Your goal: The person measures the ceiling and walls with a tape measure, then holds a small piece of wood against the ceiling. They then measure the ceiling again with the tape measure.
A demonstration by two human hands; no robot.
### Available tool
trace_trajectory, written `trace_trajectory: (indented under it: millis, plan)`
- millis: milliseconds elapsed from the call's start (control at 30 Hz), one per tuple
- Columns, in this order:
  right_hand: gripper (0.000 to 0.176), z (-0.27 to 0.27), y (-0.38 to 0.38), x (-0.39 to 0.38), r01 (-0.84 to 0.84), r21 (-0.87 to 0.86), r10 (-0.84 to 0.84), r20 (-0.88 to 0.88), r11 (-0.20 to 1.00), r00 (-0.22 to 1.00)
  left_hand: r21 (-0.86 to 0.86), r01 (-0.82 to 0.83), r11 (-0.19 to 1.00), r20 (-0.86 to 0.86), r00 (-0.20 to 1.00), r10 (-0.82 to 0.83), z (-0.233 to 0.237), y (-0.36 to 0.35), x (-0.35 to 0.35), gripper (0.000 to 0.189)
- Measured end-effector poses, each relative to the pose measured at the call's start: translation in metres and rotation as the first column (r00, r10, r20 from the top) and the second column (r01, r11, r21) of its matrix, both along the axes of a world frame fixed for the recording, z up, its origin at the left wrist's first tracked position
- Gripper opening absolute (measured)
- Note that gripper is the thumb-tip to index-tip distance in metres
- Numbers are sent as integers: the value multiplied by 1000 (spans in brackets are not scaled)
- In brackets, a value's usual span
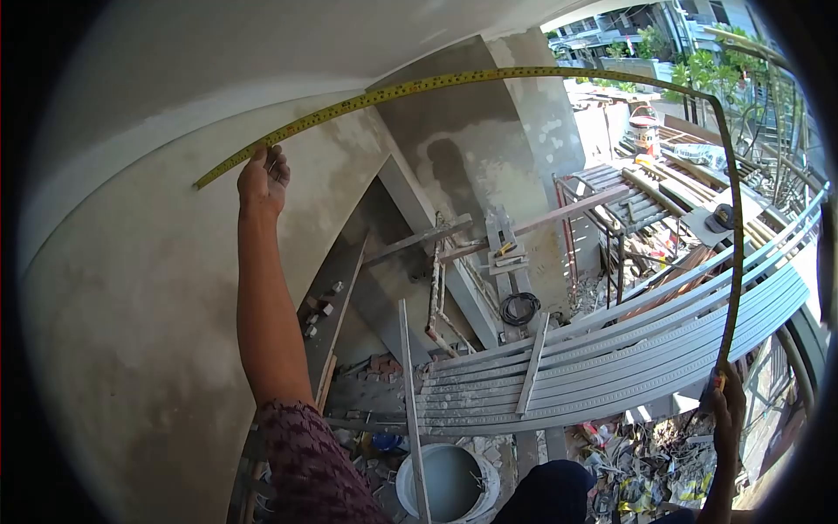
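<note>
My left hand (264,179) is raised against the plastered wall (131,288), its thumb and fingers closed on the yellow tape measure blade (419,85) near its free end. From there the blade arches across the upper view, bends sharply at the upper right and drops to the lower right. My right hand (727,402) is wrapped round the tape measure case, which is mostly hidden by the fingers.
Long grey metal strips (611,367) stretch across the middle right. Below are a bucket of grey liquid (449,480) and rubble (655,467). A scaffold frame (611,253), a coiled black cable (520,308) and timber boards (668,196) lie beyond.
</note>
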State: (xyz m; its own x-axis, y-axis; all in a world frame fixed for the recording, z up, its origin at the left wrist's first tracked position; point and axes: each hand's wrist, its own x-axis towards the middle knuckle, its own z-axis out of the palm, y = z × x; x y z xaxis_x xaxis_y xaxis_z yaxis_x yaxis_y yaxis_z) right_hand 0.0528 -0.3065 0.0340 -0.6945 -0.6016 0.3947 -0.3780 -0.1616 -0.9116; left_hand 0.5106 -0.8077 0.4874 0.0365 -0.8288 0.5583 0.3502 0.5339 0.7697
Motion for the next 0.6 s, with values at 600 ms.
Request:
trace_trajectory:
  millis: [600]
  plan:
    - [54, 163, -109, -20, 19, -157, -33, -87, 987, 996, -121, 116, 986, -207, 968, -139, 139, -57, -4, 16]
